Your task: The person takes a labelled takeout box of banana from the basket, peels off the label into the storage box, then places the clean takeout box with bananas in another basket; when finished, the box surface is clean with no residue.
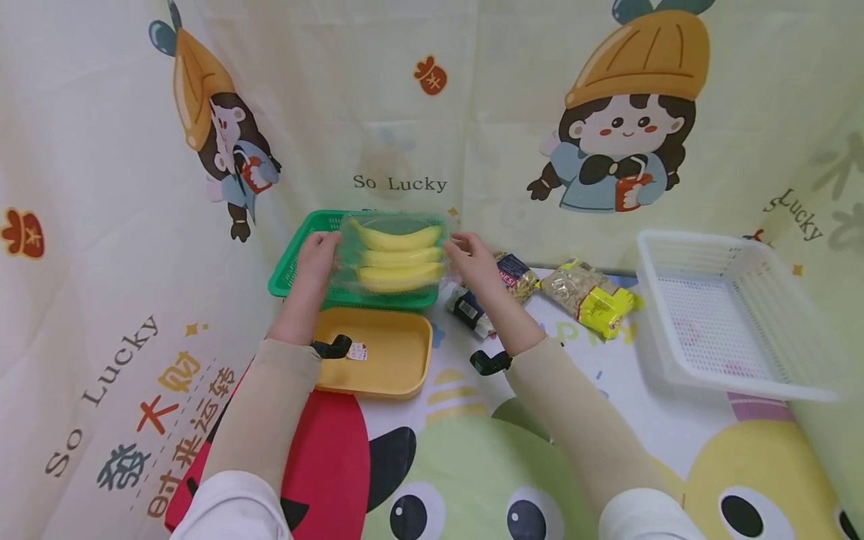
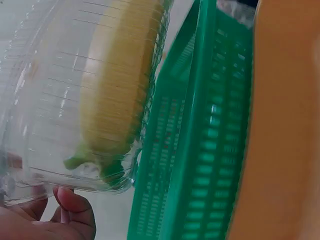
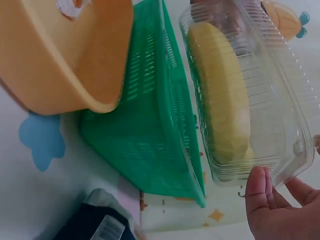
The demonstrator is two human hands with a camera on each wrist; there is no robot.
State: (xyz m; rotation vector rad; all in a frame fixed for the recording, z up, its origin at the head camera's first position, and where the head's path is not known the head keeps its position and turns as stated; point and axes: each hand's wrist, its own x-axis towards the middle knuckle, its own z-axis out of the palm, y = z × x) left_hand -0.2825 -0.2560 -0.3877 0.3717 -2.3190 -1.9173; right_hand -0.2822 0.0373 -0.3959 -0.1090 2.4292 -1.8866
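Between my two hands is a clear plastic clamshell box with several yellow bananas inside. My left hand pinches its left end; the left wrist view shows the fingers at the box's edge, near green banana stems. At the other end, my right hand grips the rim, with a thumb against the wall in the right wrist view. The box is held over a green slotted basket and hides much of the basket's inside.
An orange tray with a small white label stands in front of the basket. Right of it lie a dark-labelled packet, another packet and a yellow-and-clear bag. A white basket stands at the right.
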